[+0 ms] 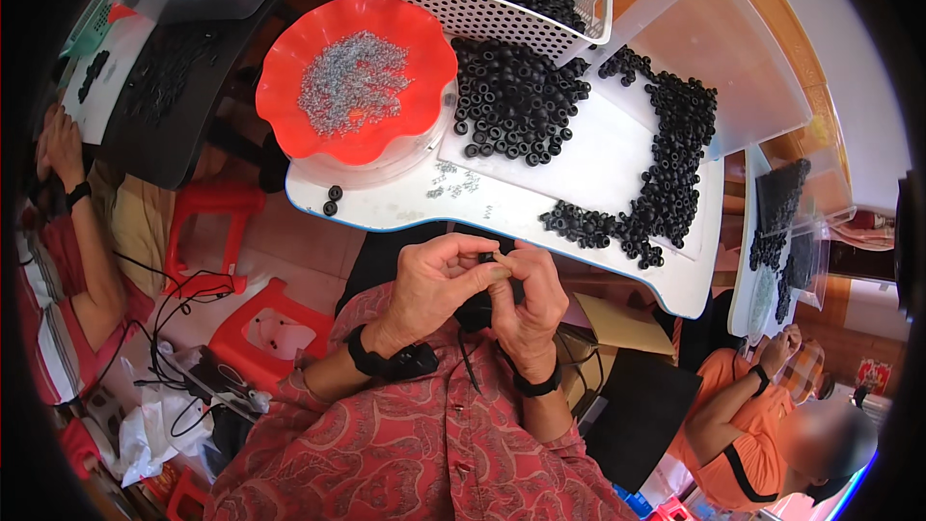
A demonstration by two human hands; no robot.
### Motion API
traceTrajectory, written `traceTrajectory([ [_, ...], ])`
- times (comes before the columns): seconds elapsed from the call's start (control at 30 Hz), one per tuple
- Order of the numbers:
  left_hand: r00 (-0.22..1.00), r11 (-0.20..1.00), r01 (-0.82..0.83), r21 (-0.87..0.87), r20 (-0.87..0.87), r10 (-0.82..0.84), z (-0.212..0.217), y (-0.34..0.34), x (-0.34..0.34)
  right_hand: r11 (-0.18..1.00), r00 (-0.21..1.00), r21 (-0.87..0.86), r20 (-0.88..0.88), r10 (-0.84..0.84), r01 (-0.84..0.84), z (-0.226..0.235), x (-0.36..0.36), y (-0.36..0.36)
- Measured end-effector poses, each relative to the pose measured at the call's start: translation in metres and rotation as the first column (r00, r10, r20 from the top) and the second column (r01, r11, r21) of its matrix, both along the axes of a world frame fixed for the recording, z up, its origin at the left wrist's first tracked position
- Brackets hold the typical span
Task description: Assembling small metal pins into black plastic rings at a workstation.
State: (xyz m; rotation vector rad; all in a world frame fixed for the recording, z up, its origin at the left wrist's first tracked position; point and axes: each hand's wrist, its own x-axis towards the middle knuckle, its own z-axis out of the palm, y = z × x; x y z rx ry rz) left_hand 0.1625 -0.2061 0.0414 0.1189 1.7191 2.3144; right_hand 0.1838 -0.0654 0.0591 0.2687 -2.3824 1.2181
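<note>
My left hand (432, 282) and my right hand (531, 297) meet in front of the near edge of the white table (386, 207). The fingers of both are pinched together at the tips. A small dark bit shows between them, too small and covered to name. Beyond my left hand, a red scalloped bowl (280, 101) holds many small silvery metal pieces (352, 87). More little metal pieces (451, 181) are scattered on the tabletop. A heap of small black rings (521, 101) lies past my hands, and another band of black rings (675, 164) runs along the right.
A white perforated basket (482, 8) with black parts stands at the back. Beside it leans a clear plastic bin (743, 58). Red stools (265, 328) and cables (183, 289) are at lower left. People work at the left and right.
</note>
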Motion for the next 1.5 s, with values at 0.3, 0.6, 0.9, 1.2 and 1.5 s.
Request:
traceTrajectory([
  [0.3,0.952,0.896,0.105,0.431,0.218,-0.216,0.001,-0.011,-0.007,0.964,0.991,-0.258,0.132,-0.037,0.070,0.010,0.009,0.003],
  [0.6,0.922,0.754,0.107,0.648,0.219,-0.319,-0.001,-0.010,-0.008,0.919,0.956,-0.393,0.256,0.142,-0.031,0.011,0.004,-0.017],
  [0.9,0.944,0.707,0.093,0.701,0.162,-0.286,-0.014,-0.007,-0.009,0.776,0.895,-0.623,0.397,0.205,0.099,0.013,-0.005,-0.032],
  [1.2,0.951,0.769,0.052,0.637,0.204,-0.233,-0.011,0.001,-0.006,0.712,0.900,-0.689,0.387,0.201,0.138,0.013,-0.010,-0.036],
  [1.5,0.960,0.680,0.036,0.732,0.163,-0.227,-0.023,0.001,-0.006,0.734,0.919,-0.666,0.360,0.159,0.134,0.011,-0.012,-0.041],
])
